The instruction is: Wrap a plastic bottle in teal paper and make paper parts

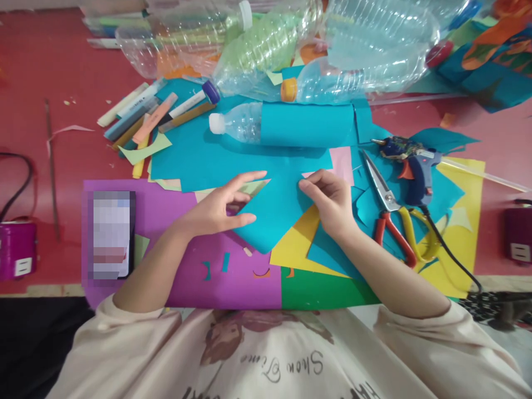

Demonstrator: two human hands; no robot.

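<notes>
My left hand has its fingers spread at the left edge of a blue paper piece with a rounded lower corner. My right hand is closed, thumb and forefinger pinched at the upper right of that piece; what lies between those fingertips is too small to make out. Beyond both hands a clear bottle with a white cap lies on its side, wrapped in blue paper. Right of my right hand are open scissors with red and yellow handles and a blue glue gun.
Large clear bottles lie across the back. Markers are piled at the back left. A phone rests on purple paper at the left. The glue gun's black cable runs toward the front right edge.
</notes>
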